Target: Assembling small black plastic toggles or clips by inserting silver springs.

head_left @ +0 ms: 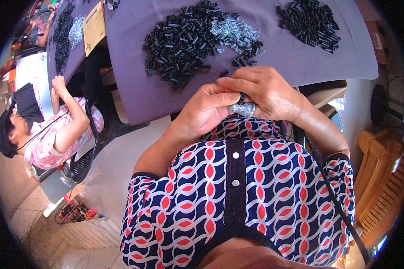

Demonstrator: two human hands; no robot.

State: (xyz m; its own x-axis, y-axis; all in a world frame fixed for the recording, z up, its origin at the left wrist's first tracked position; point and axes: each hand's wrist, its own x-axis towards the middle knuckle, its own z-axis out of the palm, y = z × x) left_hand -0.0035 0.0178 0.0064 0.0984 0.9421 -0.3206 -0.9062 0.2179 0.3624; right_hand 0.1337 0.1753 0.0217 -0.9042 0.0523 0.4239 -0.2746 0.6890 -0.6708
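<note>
My two hands meet at the table's front edge, close to my body. The thumb and fingers of my left hand [207,106] pinch a small black plastic tube [242,98]. My right hand [269,92] is curled against the left one, its fingers bent over the same spot. Below the tube a silvery-grey bundle [242,109] shows between the hands; whether it is springs or a wrapping on a finger I cannot tell. Just beyond my hands lies a large heap of short black tubes [179,42], with a pile of small clear or silvery coils [235,32] against its right side.
Another black heap [309,24] lies at the far right of the grey-covered table [130,54]. To the left, a seated person [63,121] in a dark cap works at another table. A wooden chair [381,179] stands at my right.
</note>
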